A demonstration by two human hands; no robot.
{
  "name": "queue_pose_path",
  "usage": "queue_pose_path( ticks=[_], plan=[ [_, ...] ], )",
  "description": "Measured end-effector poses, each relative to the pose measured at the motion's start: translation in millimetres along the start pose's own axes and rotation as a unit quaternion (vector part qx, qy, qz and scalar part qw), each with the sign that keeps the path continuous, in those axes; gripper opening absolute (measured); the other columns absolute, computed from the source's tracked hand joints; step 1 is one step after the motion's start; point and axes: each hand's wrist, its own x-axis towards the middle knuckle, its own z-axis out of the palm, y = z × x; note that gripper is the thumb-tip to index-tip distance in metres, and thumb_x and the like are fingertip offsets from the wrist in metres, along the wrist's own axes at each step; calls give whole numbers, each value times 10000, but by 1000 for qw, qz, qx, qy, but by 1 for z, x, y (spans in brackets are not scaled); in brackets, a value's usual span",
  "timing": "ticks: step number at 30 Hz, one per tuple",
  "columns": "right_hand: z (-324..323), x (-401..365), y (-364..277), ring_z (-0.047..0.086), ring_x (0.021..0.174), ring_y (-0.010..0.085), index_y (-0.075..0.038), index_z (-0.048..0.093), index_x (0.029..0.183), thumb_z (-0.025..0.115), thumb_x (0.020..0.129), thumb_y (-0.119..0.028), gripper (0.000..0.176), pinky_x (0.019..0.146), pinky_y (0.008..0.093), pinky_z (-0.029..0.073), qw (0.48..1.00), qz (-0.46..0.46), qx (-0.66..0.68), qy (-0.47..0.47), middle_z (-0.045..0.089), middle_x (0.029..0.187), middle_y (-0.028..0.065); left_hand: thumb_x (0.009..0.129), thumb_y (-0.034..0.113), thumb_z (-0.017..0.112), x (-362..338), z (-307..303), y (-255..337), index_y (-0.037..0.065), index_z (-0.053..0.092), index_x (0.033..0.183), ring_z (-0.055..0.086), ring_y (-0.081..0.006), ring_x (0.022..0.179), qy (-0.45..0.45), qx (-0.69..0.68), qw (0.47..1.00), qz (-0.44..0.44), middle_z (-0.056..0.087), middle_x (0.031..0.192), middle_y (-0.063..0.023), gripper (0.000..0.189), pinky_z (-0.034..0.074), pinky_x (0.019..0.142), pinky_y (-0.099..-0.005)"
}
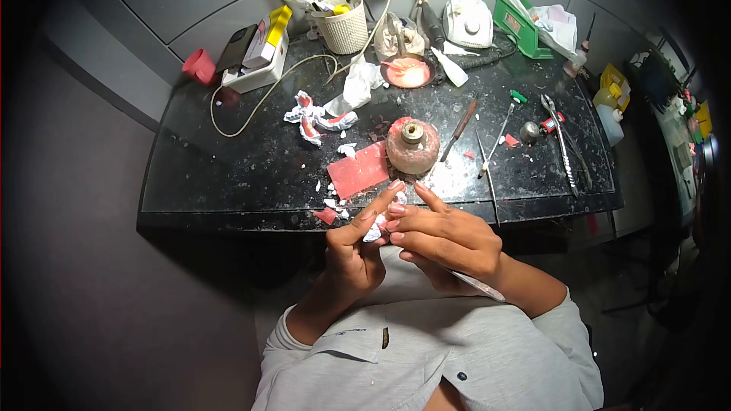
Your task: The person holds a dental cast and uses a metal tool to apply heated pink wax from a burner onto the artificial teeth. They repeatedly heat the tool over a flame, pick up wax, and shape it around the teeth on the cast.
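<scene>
My left hand (352, 257) is closed around a small white plaster piece (374, 230), close to the bench's front edge. The fingertips of my right hand (461, 242) meet the same piece from the other side, and the fingers cover most of it. A thin, flat, pale-ended tool (480, 286) sticks out from under my right hand; its other end is hidden. Just beyond my fingertips stands a round burner (413, 154) with a metal neck. Beside it lies a pink wax sheet (359, 170), with white crumbs and a pink scrap (326, 216) near it.
On the black bench (251, 190) lie a wax knife (460, 131), thin instruments (488, 175), and long metal pliers-like tool (561, 148). White and red trimmings (308, 117) sit left. A pink-filled bowl (408, 72), basket (342, 30), white box (255, 68) and green bin (520, 29) stand behind.
</scene>
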Motion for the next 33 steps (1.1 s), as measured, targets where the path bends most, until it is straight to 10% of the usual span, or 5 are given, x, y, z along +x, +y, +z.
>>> queue_pose_path(
  ticks=[14,33],
  plan=[
    [-3,1,4,716,1008,308,44,676,1027,742,824,-3,219,838,385,605,1000,1,21,-4,709,1023,180,1027,171,531,2,-2,19,0,366,1153,643,-188,1026,37,12,995,-96,657,1149,-250,269,476,927,-311],
    [-5,1,3,722,974,333,75,654,1027,726,805,62,234,828,390,607,999,11,30,-9,701,1013,212,1035,89,478,-4,-7,16,-2,340,1211,644,-295,1132,10,-39,994,-105,611,1223,-278,241,490,990,-361]
  ],
)
